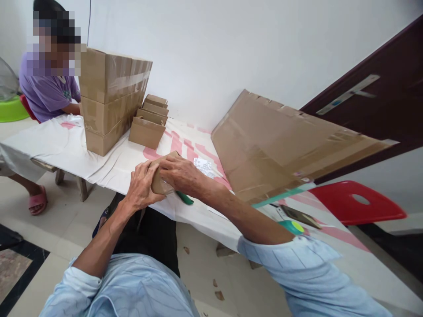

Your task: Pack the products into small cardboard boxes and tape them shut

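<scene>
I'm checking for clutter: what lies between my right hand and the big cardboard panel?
In the head view, a printed paper lies there, on the pink-and-white cloth.

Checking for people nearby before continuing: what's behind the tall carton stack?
A seated person shows left of the carton stack, one forearm partly behind it. That hand and anything directly behind the stack are covered.
</scene>
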A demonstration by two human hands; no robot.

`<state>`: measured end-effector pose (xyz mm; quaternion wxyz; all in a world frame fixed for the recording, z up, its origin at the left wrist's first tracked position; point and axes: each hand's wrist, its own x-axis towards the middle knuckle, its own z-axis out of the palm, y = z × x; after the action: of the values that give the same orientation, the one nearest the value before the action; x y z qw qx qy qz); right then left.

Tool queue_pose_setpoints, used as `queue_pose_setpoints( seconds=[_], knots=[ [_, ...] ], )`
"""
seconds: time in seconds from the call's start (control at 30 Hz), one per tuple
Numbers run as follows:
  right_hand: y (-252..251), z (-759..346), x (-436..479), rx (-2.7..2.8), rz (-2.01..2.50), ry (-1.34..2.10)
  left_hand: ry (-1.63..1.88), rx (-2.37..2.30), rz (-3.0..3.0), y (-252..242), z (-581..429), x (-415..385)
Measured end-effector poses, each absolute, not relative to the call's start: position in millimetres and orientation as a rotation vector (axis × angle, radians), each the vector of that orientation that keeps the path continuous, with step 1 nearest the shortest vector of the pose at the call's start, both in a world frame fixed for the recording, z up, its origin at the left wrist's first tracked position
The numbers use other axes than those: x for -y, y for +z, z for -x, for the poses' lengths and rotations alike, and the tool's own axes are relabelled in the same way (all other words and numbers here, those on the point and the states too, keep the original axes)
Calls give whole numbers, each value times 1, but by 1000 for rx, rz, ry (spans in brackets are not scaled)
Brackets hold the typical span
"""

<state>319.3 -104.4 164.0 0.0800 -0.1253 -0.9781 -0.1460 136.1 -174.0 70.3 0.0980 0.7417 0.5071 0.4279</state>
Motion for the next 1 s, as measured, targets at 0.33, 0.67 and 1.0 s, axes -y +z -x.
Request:
queue_pose_setpoints(
  seconds=[0.33, 0.67, 1.0],
  knots=[
    [182, -331, 117, 2951, 415, -312, 1241, -1513, -2216, 68, -135, 172],
    [180, -326, 113, 3027, 342, -523, 1251, -1521, -2200, 74, -136, 171],
    [182, -331, 107, 3001, 272, -442, 1249, -1473, -2251, 76, -134, 165]
  ],
)
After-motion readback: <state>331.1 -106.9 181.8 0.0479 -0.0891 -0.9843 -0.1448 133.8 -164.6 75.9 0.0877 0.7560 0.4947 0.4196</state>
